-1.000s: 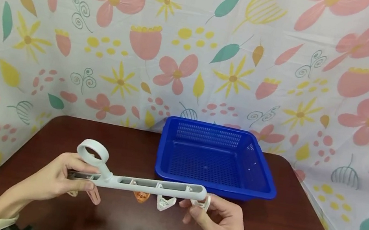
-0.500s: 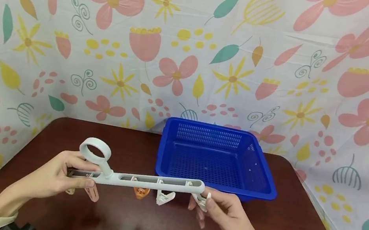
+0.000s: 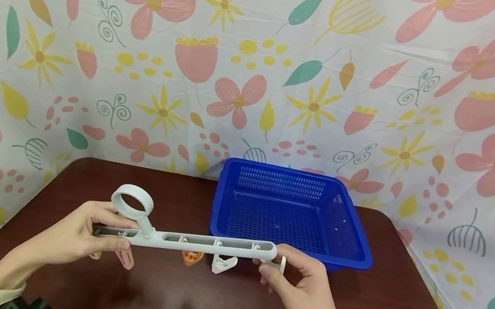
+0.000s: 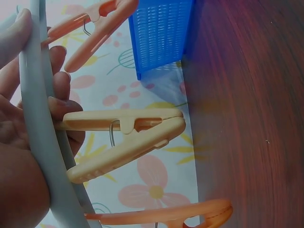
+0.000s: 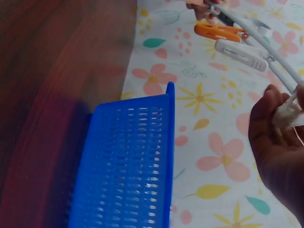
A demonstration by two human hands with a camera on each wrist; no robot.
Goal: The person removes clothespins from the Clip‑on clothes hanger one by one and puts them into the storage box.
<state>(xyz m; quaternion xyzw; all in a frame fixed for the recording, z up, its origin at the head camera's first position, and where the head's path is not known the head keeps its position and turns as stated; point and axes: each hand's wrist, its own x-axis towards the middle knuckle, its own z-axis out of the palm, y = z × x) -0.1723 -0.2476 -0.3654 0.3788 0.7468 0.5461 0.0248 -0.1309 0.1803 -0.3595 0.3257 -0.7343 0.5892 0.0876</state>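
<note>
A pale grey clip hanger (image 3: 200, 243), a slotted bar with a ring on top, is held level above the table. My left hand (image 3: 91, 232) grips its left end between thumb and fingers. Under the bar hang several clothespins: a pink one (image 3: 125, 258), an orange one (image 3: 191, 258), a white one (image 3: 223, 264) and a yellow one (image 4: 126, 142) close to the left fingers. At the bar's right end my right hand (image 3: 299, 290) pinches another white clothespin (image 3: 281, 265), mostly hidden by the fingers.
A blue plastic basket (image 3: 362, 246) with perforated walls stands on the dark brown table (image 3: 149, 300), just behind the bar's right end. Flower-patterned cloth (image 3: 264, 45) hangs behind and beside the table.
The bar has risen slightly. My right hand dipped away a little with the white clothespin tilted, then came back close under the bar's right end. My left hand keeps its grip.
</note>
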